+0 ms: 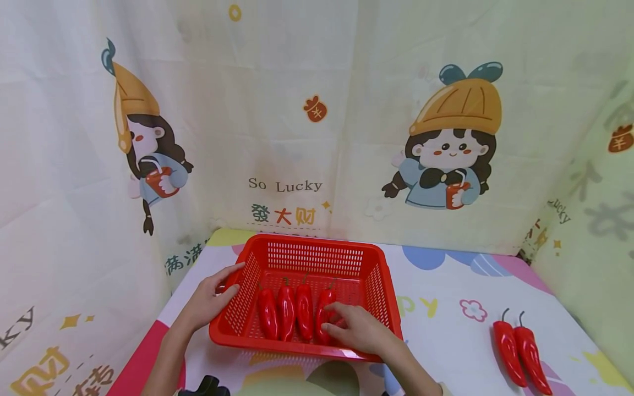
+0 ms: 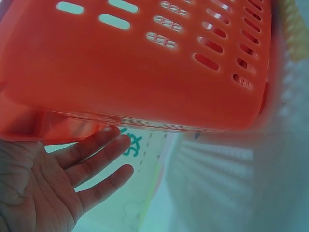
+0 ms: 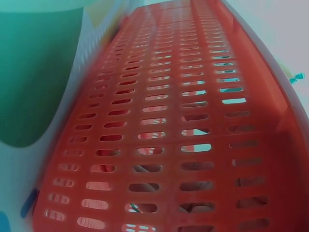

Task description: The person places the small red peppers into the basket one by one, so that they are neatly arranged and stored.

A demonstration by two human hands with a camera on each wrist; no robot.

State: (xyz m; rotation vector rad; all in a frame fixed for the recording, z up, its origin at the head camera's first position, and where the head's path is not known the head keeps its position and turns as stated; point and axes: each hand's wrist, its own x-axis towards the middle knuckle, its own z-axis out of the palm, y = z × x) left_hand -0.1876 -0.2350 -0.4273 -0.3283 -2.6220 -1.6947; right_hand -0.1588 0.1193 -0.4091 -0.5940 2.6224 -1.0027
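head view: you can count six red peppers, all with thin green stems. four (image 1: 287,312) lie side by side in the one red basket (image 1: 317,241), stems toward the far wall, from its left to just right of its middle; whether another is hidden under your right hand (image 1: 359,328), you cannot tell. the other two (image 1: 509,352) lie close together on the table (image 1: 436,308), well to the right of the basket. your right hand reaches in over the near right part of the basket, fingers bent at the rightmost of the four peppers (image 1: 321,319); you cannot tell whether they pinch it or only touch it. your left hand (image 1: 210,294) is at the basket's left side, thumb and forefinger apart at the rim. two cartoon figures (image 1: 451,154) are printed on the wall cloth (image 1: 342,33), and a black object (image 1: 207,386) pokes in at the near left edge.

your left wrist view adds what the head view hides: three fingers of that hand, nearly straight and a little spread, just beside the basket's slotted outer wall. your right wrist view shows the basket's long slotted wall from outside and a dark green patch (image 3: 36,72) on the table covering; through the slots you get only broken bits of what is inside, so the right hand's grip stays unclear.
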